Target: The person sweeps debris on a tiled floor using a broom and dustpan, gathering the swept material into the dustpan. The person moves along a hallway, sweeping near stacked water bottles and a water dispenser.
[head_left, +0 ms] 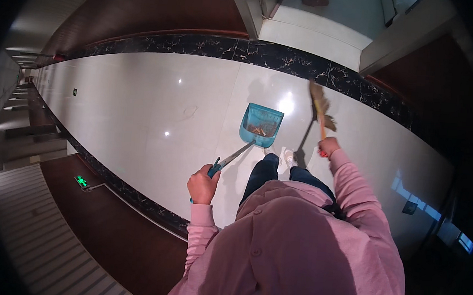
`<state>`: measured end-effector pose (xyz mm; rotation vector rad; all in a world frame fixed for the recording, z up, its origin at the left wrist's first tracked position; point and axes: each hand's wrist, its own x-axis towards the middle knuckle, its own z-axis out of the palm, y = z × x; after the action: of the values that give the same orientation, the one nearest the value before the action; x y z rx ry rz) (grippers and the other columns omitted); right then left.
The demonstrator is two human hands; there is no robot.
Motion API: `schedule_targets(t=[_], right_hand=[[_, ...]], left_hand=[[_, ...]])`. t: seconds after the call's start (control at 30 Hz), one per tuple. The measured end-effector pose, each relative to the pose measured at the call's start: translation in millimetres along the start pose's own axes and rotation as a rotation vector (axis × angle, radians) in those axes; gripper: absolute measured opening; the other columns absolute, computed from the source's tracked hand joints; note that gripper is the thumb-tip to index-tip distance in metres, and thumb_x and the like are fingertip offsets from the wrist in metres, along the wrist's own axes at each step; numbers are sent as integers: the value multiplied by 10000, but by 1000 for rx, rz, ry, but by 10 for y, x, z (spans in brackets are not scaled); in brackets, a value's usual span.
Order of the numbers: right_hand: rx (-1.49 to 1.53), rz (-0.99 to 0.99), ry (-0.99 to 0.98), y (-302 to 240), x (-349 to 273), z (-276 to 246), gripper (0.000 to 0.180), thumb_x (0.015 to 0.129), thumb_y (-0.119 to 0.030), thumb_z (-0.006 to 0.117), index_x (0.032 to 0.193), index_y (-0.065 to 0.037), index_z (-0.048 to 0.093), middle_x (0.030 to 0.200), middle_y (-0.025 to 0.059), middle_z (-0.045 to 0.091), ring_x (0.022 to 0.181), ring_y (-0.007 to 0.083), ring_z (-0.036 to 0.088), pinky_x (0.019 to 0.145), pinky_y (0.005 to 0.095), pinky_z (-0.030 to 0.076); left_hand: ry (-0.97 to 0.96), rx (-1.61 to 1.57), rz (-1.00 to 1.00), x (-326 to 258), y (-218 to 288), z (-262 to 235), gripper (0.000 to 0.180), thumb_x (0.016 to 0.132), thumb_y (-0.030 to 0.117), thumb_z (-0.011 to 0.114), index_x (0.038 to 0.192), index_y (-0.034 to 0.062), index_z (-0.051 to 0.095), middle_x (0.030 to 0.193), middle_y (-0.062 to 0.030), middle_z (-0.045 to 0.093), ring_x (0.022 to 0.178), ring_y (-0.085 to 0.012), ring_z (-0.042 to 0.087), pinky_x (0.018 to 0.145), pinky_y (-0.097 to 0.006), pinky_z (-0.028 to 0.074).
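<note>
My left hand (203,186) is closed round the handle of a long-handled dustpan (244,136). The dustpan's teal scoop lies in front of my feet, its mouth facing away from me, with a small heap of brownish debris (261,129) inside. In my right hand (330,146) is the yellow and red handle of a broom (321,105). Its straw-coloured bristles are fanned out and slightly blurred, right of the scoop and apart from it, close to the black marbled floor border.
Glossy pale floor tiles (141,97) run along a corridor to the left. A black marbled border (200,44) edges both sides. Ahead is a doorway (316,32), where another person's shoe (315,0) shows. A green lit sign (81,181) hangs at the left.
</note>
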<state>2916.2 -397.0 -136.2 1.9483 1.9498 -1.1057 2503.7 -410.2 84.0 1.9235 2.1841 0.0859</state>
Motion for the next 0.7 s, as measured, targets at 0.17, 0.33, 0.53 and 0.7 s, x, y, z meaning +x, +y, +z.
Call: schedule_targets(t=[0.17, 0.33, 0.53, 0.7], right_hand=[[1246, 464, -99, -1051, 55, -272, 67, 646, 73, 530, 702, 52, 560, 614, 136, 572, 517, 189, 577, 388, 287, 446], [1544, 414, -114, -1407, -228, -727, 147, 636, 77, 534, 782, 69, 536, 674, 143, 572, 452, 149, 506, 365, 245, 416], [1253, 381, -38, -1439, -88, -773, 171, 656, 57, 520, 826, 67, 536, 583, 117, 540, 387, 143, 472, 331, 244, 390], [1004, 410, 5, -1478, 425, -736, 59, 666, 36, 524, 724, 42, 523, 536, 119, 524, 372, 187, 490, 318, 281, 375]], left_hand=[[-12, 17, 2, 292, -368, -128, 244, 649, 306, 731, 805, 144, 636, 659, -114, 624, 615, -320, 611, 545, -406, 486], [-62, 7, -4, 221, -647, -101, 210, 699, 317, 669, 748, 128, 593, 655, -113, 616, 607, -319, 604, 542, -414, 481], [-13, -60, -23, 168, -932, 65, 219, 689, 310, 691, 833, 151, 643, 683, -95, 624, 612, -307, 602, 545, -402, 481], [43, -32, -179, -165, -1187, 8, 255, 667, 322, 716, 861, 168, 653, 653, -91, 625, 598, -296, 609, 532, -390, 487]])
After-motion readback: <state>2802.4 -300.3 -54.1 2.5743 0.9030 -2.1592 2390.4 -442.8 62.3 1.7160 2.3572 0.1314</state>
